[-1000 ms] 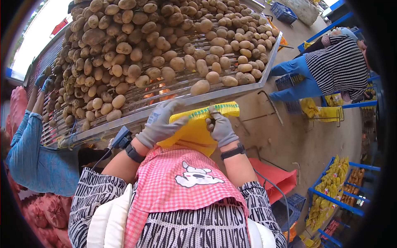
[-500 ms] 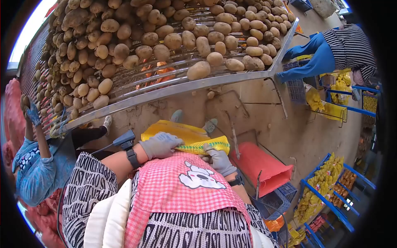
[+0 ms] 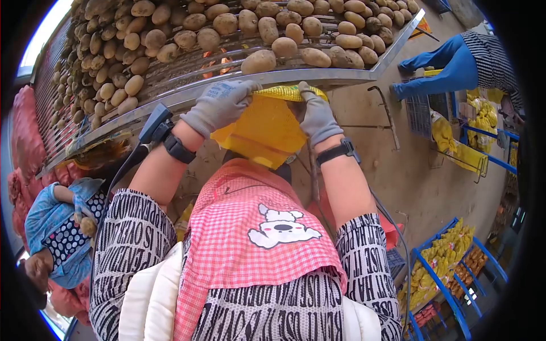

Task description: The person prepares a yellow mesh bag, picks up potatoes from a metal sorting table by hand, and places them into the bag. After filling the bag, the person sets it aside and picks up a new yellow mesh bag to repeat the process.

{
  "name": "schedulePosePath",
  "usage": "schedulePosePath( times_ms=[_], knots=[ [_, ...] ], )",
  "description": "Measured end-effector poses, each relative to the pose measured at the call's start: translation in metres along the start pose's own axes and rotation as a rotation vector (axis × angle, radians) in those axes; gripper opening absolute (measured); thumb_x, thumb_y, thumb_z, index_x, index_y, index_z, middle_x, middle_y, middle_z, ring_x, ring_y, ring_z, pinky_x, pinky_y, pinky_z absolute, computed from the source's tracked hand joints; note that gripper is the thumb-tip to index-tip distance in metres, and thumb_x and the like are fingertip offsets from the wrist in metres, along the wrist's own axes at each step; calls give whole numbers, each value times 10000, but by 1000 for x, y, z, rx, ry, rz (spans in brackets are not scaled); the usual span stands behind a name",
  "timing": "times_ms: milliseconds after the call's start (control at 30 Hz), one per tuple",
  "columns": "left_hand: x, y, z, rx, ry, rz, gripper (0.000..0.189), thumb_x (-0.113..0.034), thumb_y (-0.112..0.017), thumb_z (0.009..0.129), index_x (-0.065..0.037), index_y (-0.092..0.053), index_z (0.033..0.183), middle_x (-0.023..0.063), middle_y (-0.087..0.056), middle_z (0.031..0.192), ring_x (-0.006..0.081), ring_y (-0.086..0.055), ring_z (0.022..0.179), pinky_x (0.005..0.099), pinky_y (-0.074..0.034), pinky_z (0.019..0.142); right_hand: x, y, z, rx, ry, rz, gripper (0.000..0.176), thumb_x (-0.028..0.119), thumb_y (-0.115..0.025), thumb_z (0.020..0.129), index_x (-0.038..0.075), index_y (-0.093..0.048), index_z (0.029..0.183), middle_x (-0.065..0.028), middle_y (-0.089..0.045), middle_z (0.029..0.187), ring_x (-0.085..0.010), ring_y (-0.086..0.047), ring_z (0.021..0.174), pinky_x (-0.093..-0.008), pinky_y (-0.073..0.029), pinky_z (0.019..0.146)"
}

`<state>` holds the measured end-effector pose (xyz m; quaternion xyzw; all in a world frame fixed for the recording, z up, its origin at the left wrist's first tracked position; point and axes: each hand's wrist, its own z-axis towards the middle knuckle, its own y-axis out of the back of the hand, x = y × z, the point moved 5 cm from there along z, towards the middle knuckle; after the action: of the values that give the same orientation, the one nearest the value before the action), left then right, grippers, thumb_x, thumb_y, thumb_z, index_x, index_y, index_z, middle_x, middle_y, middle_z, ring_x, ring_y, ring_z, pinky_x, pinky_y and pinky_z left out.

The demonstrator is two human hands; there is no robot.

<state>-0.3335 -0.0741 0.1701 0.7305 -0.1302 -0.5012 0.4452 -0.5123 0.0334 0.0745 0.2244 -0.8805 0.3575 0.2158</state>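
A yellow mesh bag (image 3: 259, 133) hangs in front of me, its green-and-yellow rim stretched between my hands near the edge of the rack. My left hand (image 3: 219, 106), in a grey glove, is closed around the left end of that rim. At the right end, my right hand (image 3: 317, 113), gloved alike, grips the rim with the thumb on top. Just beyond, potatoes (image 3: 259, 62) lie on the slatted metal rack (image 3: 170, 98). The bag's lower end hangs down toward my pink checked apron (image 3: 256, 227).
A co-worker (image 3: 68, 227) in a blue patterned top is at the left near red sacks (image 3: 28, 133). Another person (image 3: 443, 62) bends at the right by a blue crate (image 3: 418, 119). Filled yellow bags (image 3: 435, 256) stand in a blue frame (image 3: 455, 295) at lower right.
Both my hands have moved up and away from my body, carrying the bag's rim to the rack edge. The bag now hangs down. The left co-worker's arm has come down from the rack.
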Motion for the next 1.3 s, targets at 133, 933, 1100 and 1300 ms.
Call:
schedulePosePath(
  times_ms=[133, 933, 1100, 1300],
  knots=[
    [-10, -16, 23, -5, -59, 30, 271, -142, -585, 933, -87, -621, 1196, 149, -689, 1069, 346, -657, 992, 394, -523, 852, 29, 31, 16, -98, 71, -145, 356, 361, -634, 973, 25, -670, 1086, -76, -685, 1011, -159, -675, 865, -272, -579, 739],
    [-167, -24, 183, 238, -355, -44, 291, -192, -595, 880, -179, -701, 1151, 119, -711, 1044, 318, -661, 994, 410, -508, 870, 168, 150, -96, -485, 537, -237, 507, 479, -598, 971, 7, -666, 1144, -64, -689, 1080, -158, -653, 931, -280, -524, 803],
    [-214, -38, 180, 215, -509, -126, 309, -198, -588, 912, -122, -662, 1202, 148, -704, 1054, 318, -669, 973, 403, -513, 865, 204, 170, -145, -407, 839, 224, 469, 351, -674, 950, 6, -592, 1257, -79, -663, 1185, -182, -626, 1088, -323, -513, 936],
    [-291, -48, 161, 275, -726, -541, 333, -26, -586, 928, -52, -615, 1259, 96, -703, 1061, 151, -669, 990, 299, -525, 891, 255, 188, -264, -252, 1306, 325, 429, 278, -597, 991, 38, -541, 1343, -104, -604, 1324, -246, -576, 1191, -420, -426, 1064]
  ],
)
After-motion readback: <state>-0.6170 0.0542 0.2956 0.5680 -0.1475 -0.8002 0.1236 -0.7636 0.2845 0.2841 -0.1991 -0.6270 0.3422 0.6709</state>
